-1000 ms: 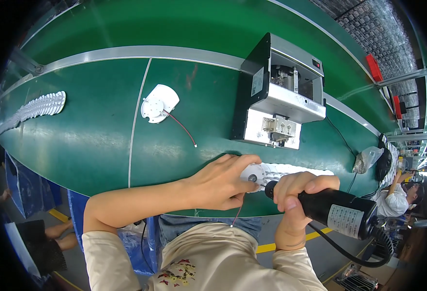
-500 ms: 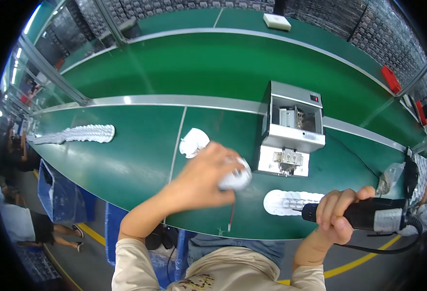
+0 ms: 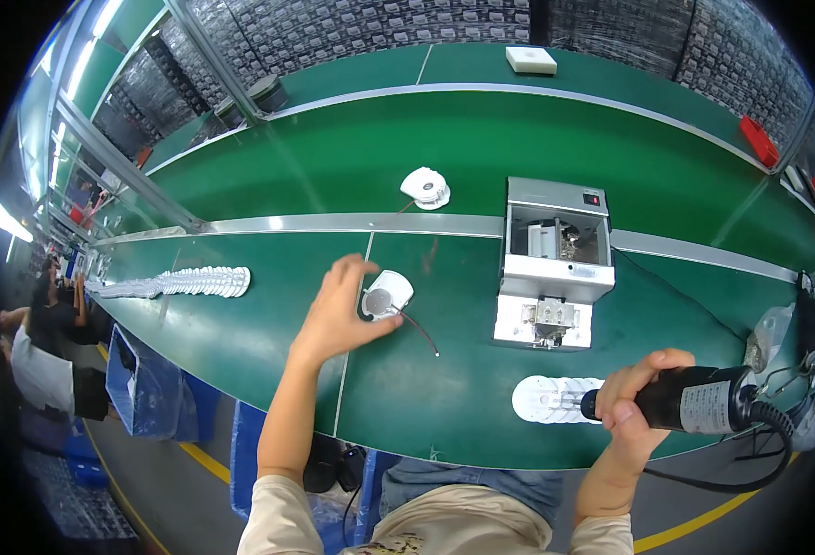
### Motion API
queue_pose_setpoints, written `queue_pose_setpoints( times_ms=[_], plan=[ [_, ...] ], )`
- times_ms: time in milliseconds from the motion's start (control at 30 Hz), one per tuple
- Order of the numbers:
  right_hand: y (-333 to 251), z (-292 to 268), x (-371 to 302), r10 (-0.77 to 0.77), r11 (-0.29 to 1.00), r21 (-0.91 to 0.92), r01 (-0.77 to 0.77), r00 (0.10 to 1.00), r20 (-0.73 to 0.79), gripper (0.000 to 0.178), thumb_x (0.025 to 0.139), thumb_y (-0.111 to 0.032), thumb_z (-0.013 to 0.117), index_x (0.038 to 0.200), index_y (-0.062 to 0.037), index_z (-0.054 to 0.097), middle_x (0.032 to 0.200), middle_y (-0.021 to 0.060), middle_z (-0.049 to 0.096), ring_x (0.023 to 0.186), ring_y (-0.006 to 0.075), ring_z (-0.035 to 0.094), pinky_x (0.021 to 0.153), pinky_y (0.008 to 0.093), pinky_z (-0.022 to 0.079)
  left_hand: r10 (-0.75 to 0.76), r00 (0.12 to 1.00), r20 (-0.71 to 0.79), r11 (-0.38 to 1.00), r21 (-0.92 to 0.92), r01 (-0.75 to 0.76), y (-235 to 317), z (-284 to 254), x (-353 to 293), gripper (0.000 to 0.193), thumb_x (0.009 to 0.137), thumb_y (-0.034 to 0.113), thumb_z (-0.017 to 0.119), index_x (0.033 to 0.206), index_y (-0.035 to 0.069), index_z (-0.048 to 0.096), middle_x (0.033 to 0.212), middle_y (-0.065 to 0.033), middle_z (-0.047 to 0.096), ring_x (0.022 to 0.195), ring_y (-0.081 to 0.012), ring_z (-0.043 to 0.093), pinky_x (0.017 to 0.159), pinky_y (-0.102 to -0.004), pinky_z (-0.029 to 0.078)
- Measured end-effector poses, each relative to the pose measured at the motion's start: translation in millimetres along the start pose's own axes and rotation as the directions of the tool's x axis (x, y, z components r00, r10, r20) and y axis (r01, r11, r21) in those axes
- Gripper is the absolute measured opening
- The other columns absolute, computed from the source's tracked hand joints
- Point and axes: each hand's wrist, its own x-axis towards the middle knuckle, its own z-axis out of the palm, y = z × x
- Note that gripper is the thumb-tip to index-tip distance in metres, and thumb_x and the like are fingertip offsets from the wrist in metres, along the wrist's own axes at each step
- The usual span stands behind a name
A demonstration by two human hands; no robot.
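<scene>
My left hand (image 3: 341, 313) is at a white rounded part (image 3: 391, 288) with a round grey middle and a thin wire ending in a small plug. Its fingers are spread about the part's left side, thumb near the lower edge; whether they touch is unclear. My right hand (image 3: 637, 393) grips a black electric screwdriver (image 3: 694, 400) with a thick cable. The driver's tip is over a row of overlapping white round plates (image 3: 544, 400) on the green bench. Beyond the metal rail, a similar white wired part (image 3: 425, 189) lies on the green belt.
A grey metal machine (image 3: 555, 264) with an open front stands right of centre, a cable running off it. A long row of nested white parts (image 3: 195, 281) lies at left. A clear plastic bag (image 3: 768, 338) is at far right, blue bins (image 3: 148, 388) at lower left.
My left hand has let go of the white part it was carrying, which now lies on the belt beyond the rail. The hand has moved left to the other part. The screwdriver stays in my right hand.
</scene>
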Motion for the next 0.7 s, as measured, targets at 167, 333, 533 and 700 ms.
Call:
queue_pose_setpoints(
  times_ms=[167,333,533,700],
  plan=[
    [2.3,4.2,0.1,0.024,1.0,0.016,-0.025,0.998,0.05,0.048,0.069,0.006,0.062,0.111,-0.0025,0.039,0.057,0.0054,0.048,0.046,0.0134,0.045,0.046,0.0255,0.041,-0.091,0.996,0.001,0.994,0.055,0.09,7.4,15.7,-19.7,0.043,0.068,0.018,0.076,0.106,0.008,0.058,0.107,-0.0147,0.052,0.102,-0.033,0.053,0.082,-0.0396,0.047],
    [-1.3,-2.3,-3.2,0.017,1.0,-0.009,-0.016,0.999,0.04,0.048,0.069,0.006,0.061,0.111,-0.0021,0.038,0.057,0.0058,0.049,0.047,0.0136,0.046,0.047,0.0262,0.041,-0.08,0.996,-0.05,0.997,-0.019,0.079,15.2,-15.9,-29.2,0.05,0.064,0.006,0.071,0.111,0.004,0.056,0.104,-0.0151,0.055,0.09,-0.0331,0.059,0.074,-0.0366,0.051],
    [-2.9,-5.5,-1.0,0.028,1.0,0.006,-0.028,0.999,0.028,0.048,0.069,0.006,0.061,0.11,-0.002,0.039,0.059,0.0064,0.049,0.049,0.0143,0.047,0.049,0.0263,0.042,-0.026,0.962,0.272,0.999,0.031,0.018,48.2,-26.5,-33.8,0.065,0.056,0.001,0.067,0.118,0.005,0.049,0.102,-0.0123,0.06,0.091,-0.0321,0.055,0.082,-0.0389,0.048],
    [-1.7,-1.0,-2.6,0.057,0.998,0.004,-0.057,0.997,0.06,0.047,0.068,0.009,0.062,0.108,-0.0013,0.042,0.061,0.0068,0.051,0.052,0.0144,0.049,0.053,0.0257,0.042,0.155,0.967,0.202,0.98,-0.152,-0.126,50.5,17.1,-41.1,0.062,0.055,0.003,0.07,0.114,0.008,0.051,0.106,-0.0131,0.057,0.098,-0.0333,0.055,0.083,-0.0385,0.048]
  ],
)
